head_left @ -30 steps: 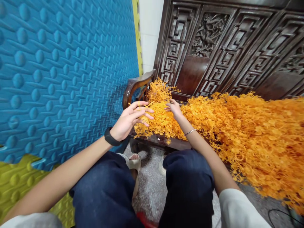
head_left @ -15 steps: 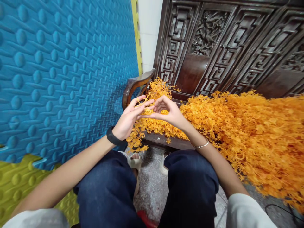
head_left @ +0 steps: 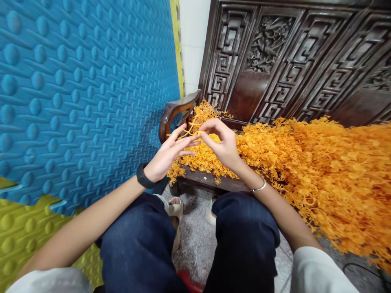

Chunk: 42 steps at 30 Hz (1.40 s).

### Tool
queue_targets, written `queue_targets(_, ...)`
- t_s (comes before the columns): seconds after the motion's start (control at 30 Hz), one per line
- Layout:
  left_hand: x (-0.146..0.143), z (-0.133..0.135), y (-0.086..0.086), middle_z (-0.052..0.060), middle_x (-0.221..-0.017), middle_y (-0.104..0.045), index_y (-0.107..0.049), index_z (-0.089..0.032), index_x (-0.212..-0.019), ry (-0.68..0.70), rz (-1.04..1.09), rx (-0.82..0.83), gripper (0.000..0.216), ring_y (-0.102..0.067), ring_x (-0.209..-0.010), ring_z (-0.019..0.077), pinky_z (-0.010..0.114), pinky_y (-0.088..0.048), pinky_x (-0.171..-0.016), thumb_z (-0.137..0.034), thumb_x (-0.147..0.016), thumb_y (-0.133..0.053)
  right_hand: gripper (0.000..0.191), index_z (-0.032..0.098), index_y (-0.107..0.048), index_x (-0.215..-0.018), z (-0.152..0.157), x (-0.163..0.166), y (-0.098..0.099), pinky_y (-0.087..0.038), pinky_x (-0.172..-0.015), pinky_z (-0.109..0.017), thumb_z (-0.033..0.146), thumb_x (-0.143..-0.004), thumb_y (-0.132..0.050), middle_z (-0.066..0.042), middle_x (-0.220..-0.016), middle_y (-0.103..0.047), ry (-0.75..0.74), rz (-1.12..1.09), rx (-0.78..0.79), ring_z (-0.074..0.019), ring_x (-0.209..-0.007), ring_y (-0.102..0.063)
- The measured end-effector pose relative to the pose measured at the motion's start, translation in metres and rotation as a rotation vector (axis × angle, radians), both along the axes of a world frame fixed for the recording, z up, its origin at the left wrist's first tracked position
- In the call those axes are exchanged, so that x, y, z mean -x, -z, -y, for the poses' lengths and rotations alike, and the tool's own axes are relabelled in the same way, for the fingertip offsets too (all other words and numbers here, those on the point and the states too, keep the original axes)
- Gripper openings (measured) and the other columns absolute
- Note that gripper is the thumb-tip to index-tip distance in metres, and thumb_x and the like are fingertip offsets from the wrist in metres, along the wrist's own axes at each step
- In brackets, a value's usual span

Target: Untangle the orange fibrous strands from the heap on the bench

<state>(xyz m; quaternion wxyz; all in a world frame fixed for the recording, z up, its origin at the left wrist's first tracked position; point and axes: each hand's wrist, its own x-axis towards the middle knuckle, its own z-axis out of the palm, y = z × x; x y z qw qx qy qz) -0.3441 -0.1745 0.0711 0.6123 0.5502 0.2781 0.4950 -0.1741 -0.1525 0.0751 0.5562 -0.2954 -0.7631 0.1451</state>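
A big heap of orange plastic sprigs (head_left: 305, 162) covers the seat of a dark carved wooden bench (head_left: 207, 181). My left hand (head_left: 166, 156), with a black band on the wrist, and my right hand (head_left: 222, 142), with a thin bracelet, meet above the heap's left end. Both pinch one small orange sprig (head_left: 191, 129) between their fingertips, held just above the pile.
A blue embossed foam mat (head_left: 76, 89) stands upright on the left, with a yellow-green one (head_left: 27, 228) below it. The bench's carved backrest (head_left: 290, 57) rises behind the heap and its armrest (head_left: 175, 110) curves at the left. My knees in dark trousers sit over a speckled floor (head_left: 195, 240).
My right hand left the heap and came up to meet my left hand. Both hands then rose slightly with one orange sprig pinched between them.
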Motion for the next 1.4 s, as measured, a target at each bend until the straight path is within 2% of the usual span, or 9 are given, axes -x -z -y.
queue_targets(0.1,0.003,0.006,-0.005,0.010,-0.087,-0.073,-0.026,-0.016,-0.145,0.041,-0.077,-0.009,0.071,-0.071,-0.072,0.0213,0.031,-0.055,-0.058,-0.037,-0.085,-0.057,0.013,0.023,-0.053,-0.089,0.005,0.001,-0.003,-0.050,-0.076,-0.029,0.036,-0.087,-0.055,-0.001,-0.087,-0.056,-0.038,-0.148,0.083,-0.0121,-0.080,-0.056)
queue_targets(0.2,0.007,0.008,-0.007,0.002,-0.058,-0.068,-0.042,-0.012,-0.136,-0.005,-0.113,-0.079,0.058,-0.062,-0.044,0.0158,0.025,-0.048,-0.043,-0.039,-0.086,-0.054,0.015,0.024,-0.049,-0.091,0.011,0.002,-0.008,-0.051,-0.075,-0.028,0.039,-0.088,-0.051,-0.001,-0.089,-0.055,-0.078,-0.215,0.102,-0.0116,-0.081,-0.056)
queue_targets(0.33,0.009,0.007,-0.004,-0.005,-0.041,-0.054,-0.061,-0.016,-0.108,-0.131,-0.120,-0.194,0.031,-0.047,-0.031,0.0089,0.019,-0.037,-0.034,-0.035,-0.084,-0.058,0.017,0.024,-0.048,-0.090,0.016,0.002,-0.010,-0.051,-0.074,-0.028,0.040,-0.087,-0.053,0.001,-0.085,-0.054,-0.156,-0.157,0.156,-0.0104,-0.075,-0.057)
queue_targets(0.43,0.009,0.005,-0.002,-0.007,-0.040,-0.050,-0.061,-0.019,-0.104,-0.132,-0.185,-0.226,0.027,-0.043,-0.030,0.0076,0.018,-0.032,-0.032,-0.037,-0.083,-0.060,0.019,0.022,-0.049,-0.088,0.018,0.001,-0.009,-0.052,-0.071,-0.027,0.040,-0.085,-0.057,0.001,-0.083,-0.054,-0.236,-0.122,0.193,-0.0100,-0.073,-0.058)
queue_targets(0.67,0.003,0.012,-0.003,-0.010,-0.035,-0.041,-0.055,-0.021,-0.125,-0.164,-0.383,-0.341,0.052,-0.036,-0.029,0.0068,0.020,-0.026,-0.034,-0.042,-0.079,-0.066,0.016,0.022,-0.053,-0.089,0.017,-0.002,-0.002,-0.050,-0.071,-0.027,0.036,-0.083,-0.060,0.001,-0.083,-0.056,-0.194,-0.129,0.168,-0.0096,-0.071,-0.058)
queue_targets(0.9,-0.018,0.012,0.000,-0.006,-0.039,-0.045,-0.062,-0.017,-0.120,-0.347,-0.739,-0.624,0.047,-0.043,-0.040,0.0106,0.023,-0.030,-0.049,-0.048,-0.086,-0.054,0.016,0.022,-0.056,-0.086,0.026,-0.010,0.001,-0.049,-0.068,-0.028,0.036,-0.081,-0.061,0.000,-0.082,-0.059,-0.088,-0.152,0.141,-0.0125,-0.072,-0.057)
queue_targets(1.03,-0.035,0.010,0.001,0.000,-0.053,-0.058,-0.064,-0.018,-0.116,-0.454,-0.975,-0.779,0.041,-0.054,-0.053,0.0143,0.024,-0.030,-0.054,-0.044,-0.093,-0.042,0.017,0.021,-0.057,-0.086,0.026,-0.020,0.007,-0.049,-0.065,-0.028,0.036,-0.080,-0.061,0.000,-0.079,-0.058,-0.011,-0.183,0.141,-0.0125,-0.067,-0.057)
queue_targets(1.17,-0.045,0.010,0.002,0.007,-0.069,-0.067,-0.067,-0.018,-0.100,-0.433,-1.171,-0.870,0.046,-0.062,-0.066,0.0194,0.025,-0.033,-0.056,-0.048,-0.095,-0.033,0.016,0.020,-0.057,-0.083,0.021,-0.029,0.012,-0.048,-0.063,-0.027,0.035,-0.079,-0.061,0.001,-0.076,-0.058,0.041,-0.224,0.126,-0.0124,-0.067,-0.058)
queue_targets(1.4,-0.048,0.017,0.006,0.009,-0.071,-0.069,-0.063,-0.016,-0.099,-0.397,-1.270,-0.987,0.047,-0.065,-0.068,0.0212,0.026,-0.035,-0.055,-0.050,-0.095,-0.031,0.018,0.020,-0.059,-0.082,0.019,-0.033,0.016,-0.049,-0.063,-0.029,0.035,-0.075,-0.065,-0.001,-0.076,-0.060,0.059,-0.224,0.115,-0.0135,-0.065,-0.057)
